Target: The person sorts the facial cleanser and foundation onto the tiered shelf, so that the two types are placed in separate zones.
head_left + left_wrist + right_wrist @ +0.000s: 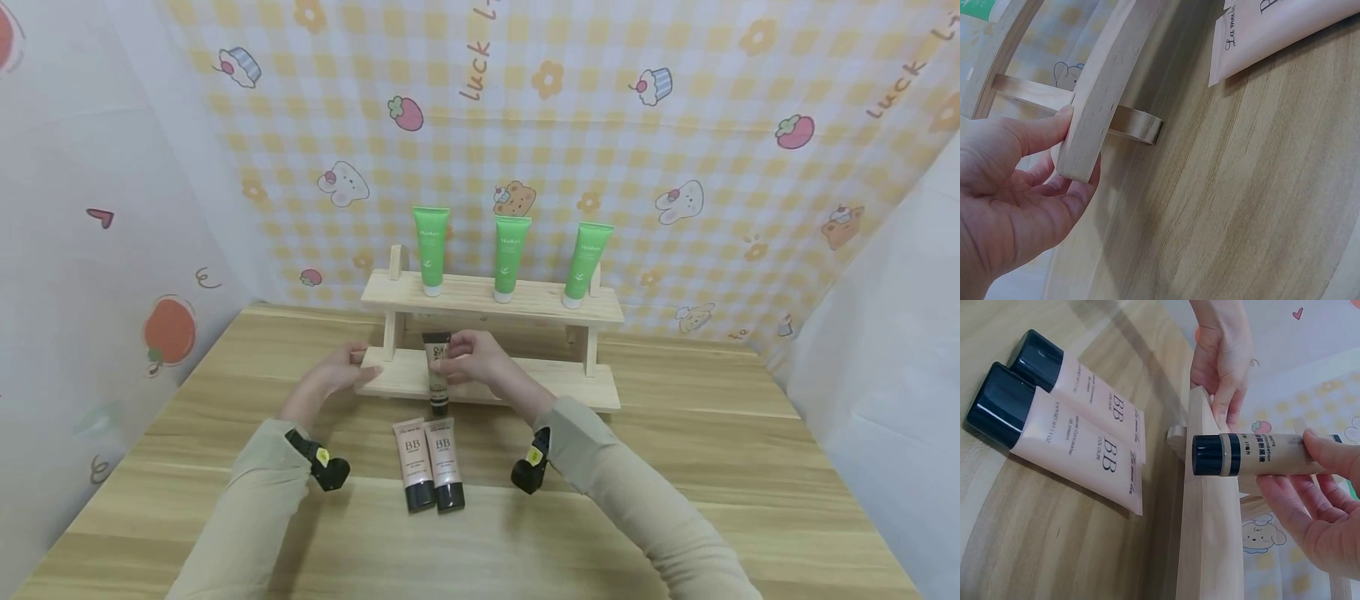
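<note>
My right hand point(483, 364) pinches a beige foundation tube point(438, 375) with a black cap, cap down, over the front edge of the lower shelf. In the right wrist view the foundation tube point(1250, 454) lies between thumb and fingers; whether its cap touches the wood I cannot tell. My left hand point(341, 372) grips the left end of the lower shelf point(397, 377), thumb on top and fingers beneath, as the left wrist view shows of the hand point(1029, 194). Two pink BB cream tubes point(414, 462) with black caps lie side by side on the table before the shelf.
The two-tier wooden rack point(465, 298) carries three green tubes point(510, 258) standing spaced along its upper shelf. Behind it hangs a yellow checked cloth point(480, 142). White sheets point(885, 333) flank the wooden table point(675, 467) on both sides.
</note>
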Available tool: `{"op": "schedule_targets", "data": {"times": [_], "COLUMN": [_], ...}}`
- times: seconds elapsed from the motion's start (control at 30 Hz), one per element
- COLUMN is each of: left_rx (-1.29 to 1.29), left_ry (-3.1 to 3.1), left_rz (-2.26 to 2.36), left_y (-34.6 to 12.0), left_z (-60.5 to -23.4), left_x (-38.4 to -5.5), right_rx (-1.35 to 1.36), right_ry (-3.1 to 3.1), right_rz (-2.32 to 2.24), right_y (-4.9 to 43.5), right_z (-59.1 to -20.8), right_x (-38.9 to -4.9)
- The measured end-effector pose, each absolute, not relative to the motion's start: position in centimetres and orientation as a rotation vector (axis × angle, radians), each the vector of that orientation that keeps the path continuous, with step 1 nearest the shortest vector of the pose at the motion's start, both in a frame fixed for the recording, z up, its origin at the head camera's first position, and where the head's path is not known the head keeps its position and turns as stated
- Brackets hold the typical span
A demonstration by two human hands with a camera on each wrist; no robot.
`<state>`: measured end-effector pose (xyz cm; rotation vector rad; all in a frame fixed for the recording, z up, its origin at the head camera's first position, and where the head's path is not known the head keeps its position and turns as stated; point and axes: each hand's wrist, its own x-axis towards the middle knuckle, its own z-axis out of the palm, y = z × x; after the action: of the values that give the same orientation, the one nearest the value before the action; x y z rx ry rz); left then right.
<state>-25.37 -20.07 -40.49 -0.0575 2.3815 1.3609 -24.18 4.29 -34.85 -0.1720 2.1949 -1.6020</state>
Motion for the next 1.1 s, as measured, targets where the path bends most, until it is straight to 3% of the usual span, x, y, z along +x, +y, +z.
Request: {"op": "schedule_targets", "data": {"times": [1.1], "left_rx": [-0.09], "left_ry": [2.393], "left_rz": [1.378], "left_y": [-19.8], "left_z": [-40.4], "left_x": [-25.3], "right_rx": [-0.285], "right_ry": [2.452], "right_rz": [-1.663], "right_y": [2.3], "right_z": [-36.2], "right_x": [-26.3]}}
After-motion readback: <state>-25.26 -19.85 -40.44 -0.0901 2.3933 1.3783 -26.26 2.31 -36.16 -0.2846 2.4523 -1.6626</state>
